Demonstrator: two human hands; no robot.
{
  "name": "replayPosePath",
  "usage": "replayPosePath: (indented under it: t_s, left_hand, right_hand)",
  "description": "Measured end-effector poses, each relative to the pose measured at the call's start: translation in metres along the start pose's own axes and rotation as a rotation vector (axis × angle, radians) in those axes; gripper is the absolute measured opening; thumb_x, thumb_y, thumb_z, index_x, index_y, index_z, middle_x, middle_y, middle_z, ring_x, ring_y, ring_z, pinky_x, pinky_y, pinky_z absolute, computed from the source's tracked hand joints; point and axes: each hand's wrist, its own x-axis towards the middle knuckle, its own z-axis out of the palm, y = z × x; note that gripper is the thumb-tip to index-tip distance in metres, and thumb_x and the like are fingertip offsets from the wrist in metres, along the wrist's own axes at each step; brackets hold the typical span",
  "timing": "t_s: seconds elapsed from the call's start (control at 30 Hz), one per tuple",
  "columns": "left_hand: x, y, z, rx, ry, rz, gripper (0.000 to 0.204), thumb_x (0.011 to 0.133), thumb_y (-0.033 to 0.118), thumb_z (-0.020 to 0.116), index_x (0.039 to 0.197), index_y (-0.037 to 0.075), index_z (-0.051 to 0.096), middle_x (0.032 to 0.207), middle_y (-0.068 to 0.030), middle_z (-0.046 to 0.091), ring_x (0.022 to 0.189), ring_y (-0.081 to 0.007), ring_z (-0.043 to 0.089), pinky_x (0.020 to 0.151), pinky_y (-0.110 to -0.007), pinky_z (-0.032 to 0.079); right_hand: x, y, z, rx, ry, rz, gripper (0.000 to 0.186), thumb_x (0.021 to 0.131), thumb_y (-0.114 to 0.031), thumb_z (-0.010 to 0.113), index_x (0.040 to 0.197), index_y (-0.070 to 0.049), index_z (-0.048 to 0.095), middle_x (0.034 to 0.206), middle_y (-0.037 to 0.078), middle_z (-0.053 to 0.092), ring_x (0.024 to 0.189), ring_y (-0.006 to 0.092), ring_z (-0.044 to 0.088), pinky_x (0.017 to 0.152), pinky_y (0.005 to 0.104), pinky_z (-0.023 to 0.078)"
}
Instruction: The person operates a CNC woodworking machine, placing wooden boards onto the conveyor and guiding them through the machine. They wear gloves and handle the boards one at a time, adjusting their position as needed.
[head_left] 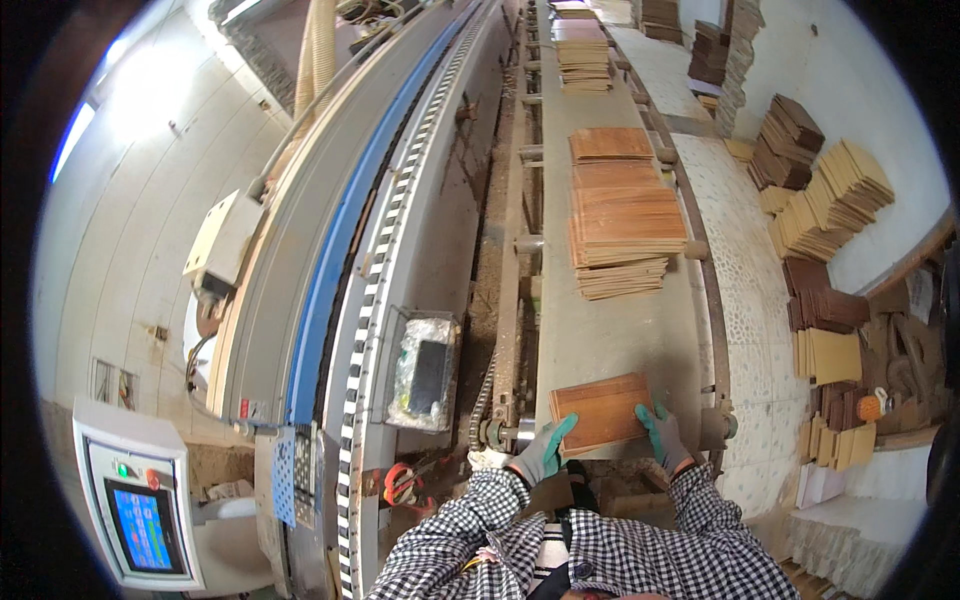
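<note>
At the near end of a grey conveyor belt (pixel 625 340) is a small stack of brown wood-grain panels (pixel 603 408), slightly tilted. My left hand (pixel 546 450), in a grey and green work glove, grips its left end with the thumb at the edge. On the right end my right hand (pixel 661 436), gloved the same way, has its thumb against the side; its other fingers are partly hidden. How many panels lie between my hands I cannot tell. Farther up the belt sits a taller stack of wood-grain panels (pixel 622 210) with uneven edges.
Another panel stack (pixel 583 60) stands far along the belt. To the left runs a long machine with a blue strip (pixel 335 270), a wire basket (pixel 420 372), red-handled scissors (pixel 402 486) and a control screen (pixel 145 525). Piles of tan boards (pixel 835 200) line the right wall.
</note>
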Motion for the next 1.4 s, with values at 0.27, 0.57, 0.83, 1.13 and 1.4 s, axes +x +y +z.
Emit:
replayPosePath:
  t_s: [0.27,0.57,0.83,1.13,1.4]
  left_hand:
    - [-0.162,-0.041,-0.061,-0.144,0.036,0.605,0.065,0.099,0.026,0.07,0.152,0.005,0.039,0.147,-0.0153,0.054,0.129,-0.0271,0.059,0.106,-0.04,0.053]
    - [-0.4,-0.152,-0.158,-0.237,0.334,1.04,0.051,0.11,0.035,0.049,0.151,0.009,0.036,0.143,-0.0128,0.052,0.128,-0.0278,0.057,0.104,-0.039,0.051]
    - [-0.468,-0.336,-0.298,0.092,1.244,1.096,0.067,0.099,0.054,0.06,0.15,0.013,0.044,0.133,-0.0078,0.062,0.112,-0.0224,0.064,0.088,-0.037,0.057]
    - [-0.496,-0.36,-0.347,0.526,1.529,1.276,0.072,0.1,0.055,0.058,0.153,0.009,0.043,0.145,-0.0118,0.055,0.129,-0.0254,0.058,0.098,-0.038,0.055]
    - [-0.539,-0.264,-0.295,-0.67,0.514,1.256,0.067,0.103,0.048,0.053,0.154,0.006,0.04,0.153,-0.0166,0.048,0.138,-0.0327,0.051,0.111,-0.048,0.048]
  right_hand:
    - [-0.091,0.001,0.121,-0.076,-0.435,-0.093,0.06,0.101,-0.029,0.069,0.149,0.002,0.049,0.141,0.01,0.059,0.126,0.0188,0.057,0.109,0.034,0.045]
    - [-0.217,0.072,0.312,-0.233,-0.952,0.108,0.058,0.103,-0.031,0.067,0.148,0.002,0.05,0.139,0.008,0.061,0.123,0.0154,0.056,0.106,0.0304,0.046]
    - [-0.316,0.149,0.425,-0.706,-1.177,0.015,0.063,0.101,-0.041,0.067,0.146,0.0,0.053,0.114,0.002,0.065,0.099,0.0097,0.056,0.089,0.0273,0.048]
    - [-0.233,0.123,0.469,-0.636,-0.873,-0.016,0.048,0.096,-0.037,0.072,0.126,0.001,0.067,0.086,0.005,0.068,0.055,0.0126,0.061,0.043,0.0269,0.051]
    - [-0.174,0.119,0.522,-0.355,-0.945,-0.003,0.041,0.1,-0.015,0.066,0.138,-0.002,0.059,0.095,0.003,0.066,0.077,0.0155,0.064,0.071,0.031,0.058]
